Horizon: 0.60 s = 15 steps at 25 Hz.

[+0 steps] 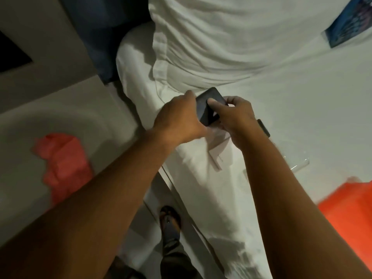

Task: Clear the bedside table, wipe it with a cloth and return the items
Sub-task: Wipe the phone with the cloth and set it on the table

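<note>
A black phone is held over the white bed, just below the pillow. My left hand grips its left edge and my right hand grips its right side, thumb on its face. Under my hands a white card or small box lies on the sheet. The pale bedside table is at the left, with a crumpled red cloth lying on its top.
A clear glass lies on the bed by my right forearm. An orange object sits at the bed's right edge. A blue book rests far right near the pillow. My sandalled foot stands in the gap between table and bed.
</note>
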Motion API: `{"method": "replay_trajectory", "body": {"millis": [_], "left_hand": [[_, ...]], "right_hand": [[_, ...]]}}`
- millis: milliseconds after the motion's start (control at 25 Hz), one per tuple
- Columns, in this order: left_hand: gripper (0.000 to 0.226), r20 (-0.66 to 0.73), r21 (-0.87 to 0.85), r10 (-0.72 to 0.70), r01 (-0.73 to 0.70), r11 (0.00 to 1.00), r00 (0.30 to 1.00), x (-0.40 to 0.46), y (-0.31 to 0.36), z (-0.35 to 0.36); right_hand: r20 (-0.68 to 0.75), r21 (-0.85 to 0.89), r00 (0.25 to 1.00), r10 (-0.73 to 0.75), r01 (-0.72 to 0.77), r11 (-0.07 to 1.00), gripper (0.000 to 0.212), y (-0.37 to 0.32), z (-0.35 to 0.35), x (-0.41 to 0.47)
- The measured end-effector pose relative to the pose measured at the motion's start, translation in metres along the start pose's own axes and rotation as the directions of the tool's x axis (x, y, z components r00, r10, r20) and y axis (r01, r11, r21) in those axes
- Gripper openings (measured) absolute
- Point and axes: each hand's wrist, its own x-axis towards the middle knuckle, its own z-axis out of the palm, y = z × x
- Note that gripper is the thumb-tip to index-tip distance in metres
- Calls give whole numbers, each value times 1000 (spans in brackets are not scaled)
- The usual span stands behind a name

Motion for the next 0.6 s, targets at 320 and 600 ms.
{"method": "replay_trajectory", "body": {"millis": [320, 600], "left_hand": [[51, 269, -950, -196, 226, -217, 943, -128, -197, -46], [53, 102, -875, -472, -146, -461, 876, -222, -336, -47]], "right_hand": [[426, 36, 881, -207, 212, 977, 22, 5, 181, -72], [702, -412, 526, -480, 850, 329, 68, 105, 338, -129]]}}
